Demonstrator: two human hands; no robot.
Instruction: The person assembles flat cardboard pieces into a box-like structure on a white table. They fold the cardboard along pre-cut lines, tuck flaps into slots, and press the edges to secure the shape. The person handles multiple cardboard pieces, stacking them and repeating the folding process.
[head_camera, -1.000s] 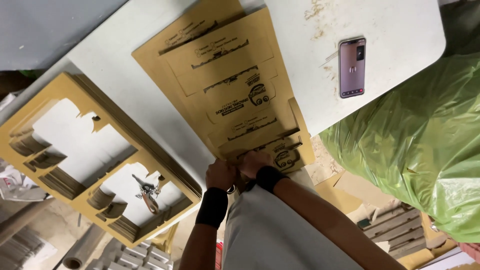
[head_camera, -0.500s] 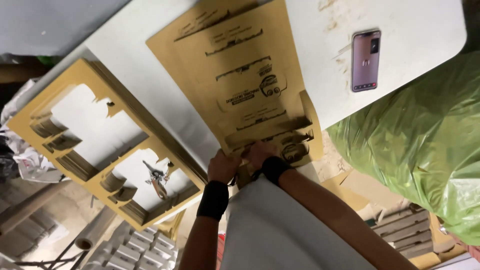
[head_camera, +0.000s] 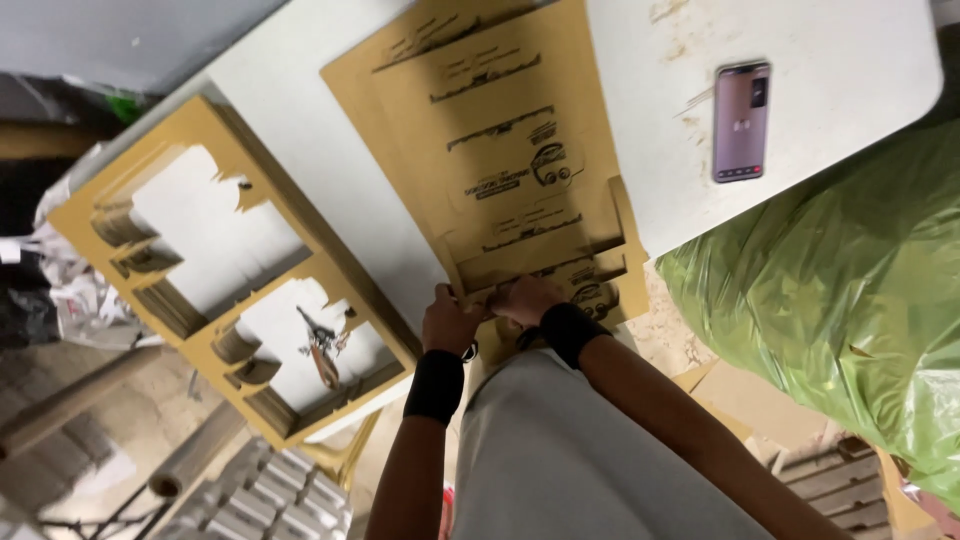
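Both hands at near edge of the flat die-cut cardboard sheets (head_camera: 500, 170), which lie stacked on the white desk (head_camera: 330, 150), long side running away from the person. Left hand (head_camera: 450, 320) has its grip clenched on the sheets' near corner, black wristband (head_camera: 436, 385) below it. Right hand (head_camera: 527, 298) lies just beside it, fingers curled over the same near edge, grip grasping the cardboard; black wristband (head_camera: 570, 332) on that wrist too. Sheets sit directly ahead of both grips, touching them. Left of the sheets: stack of cardboard cut-out frames (head_camera: 215, 270), scissors-like tool (head_camera: 322, 345) inside one opening. Smartphone (head_camera: 741, 120) face up far right on desk, well apart. Green plastic bag (head_camera: 840, 290) right of the hands, off desk.
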